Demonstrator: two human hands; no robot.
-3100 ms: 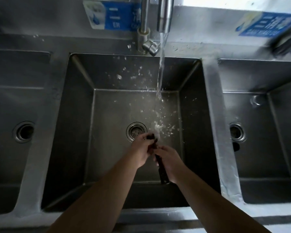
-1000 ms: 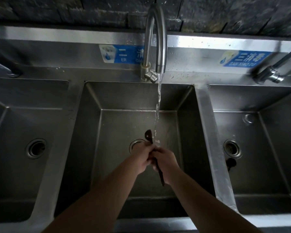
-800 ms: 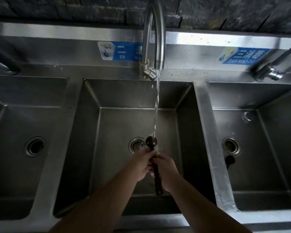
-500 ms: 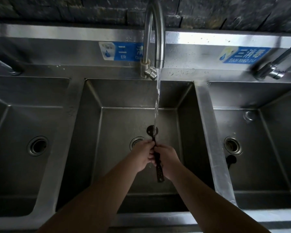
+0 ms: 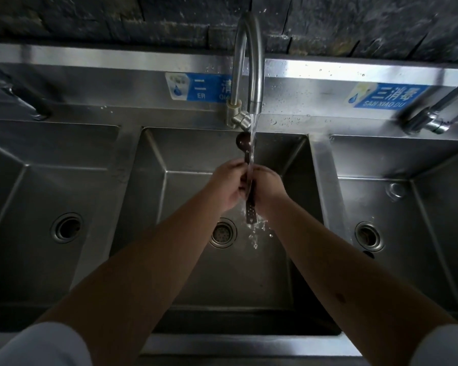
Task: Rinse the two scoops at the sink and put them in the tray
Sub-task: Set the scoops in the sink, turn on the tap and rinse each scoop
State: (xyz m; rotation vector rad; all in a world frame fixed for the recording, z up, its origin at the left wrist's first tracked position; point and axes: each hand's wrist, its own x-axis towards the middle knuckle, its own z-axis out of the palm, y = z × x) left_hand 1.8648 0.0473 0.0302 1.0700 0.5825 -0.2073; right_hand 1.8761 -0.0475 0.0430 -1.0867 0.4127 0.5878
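Observation:
A dark long-handled scoop (image 5: 250, 212) stands upright over the middle sink basin (image 5: 185, 154), its small round bowl (image 5: 242, 140) up near the spout. My left hand (image 5: 229, 187) and my right hand (image 5: 267, 190) are both closed around the middle of its handle. Water runs from the curved faucet (image 5: 251, 62) down along the scoop and splashes off the handle's lower end. I see only one scoop. No tray is in view.
Three steel basins sit side by side, each with a round drain; the middle drain (image 5: 222, 232) lies below my hands. Blue labels are stuck on the backsplash (image 5: 381, 75). Other taps stand at the far left (image 5: 19, 93) and far right (image 5: 434, 117).
Both hands have lifted the scoop toward the spout, so its bowl now sits close under the faucet mouth. Water now splashes off the handle's lower end.

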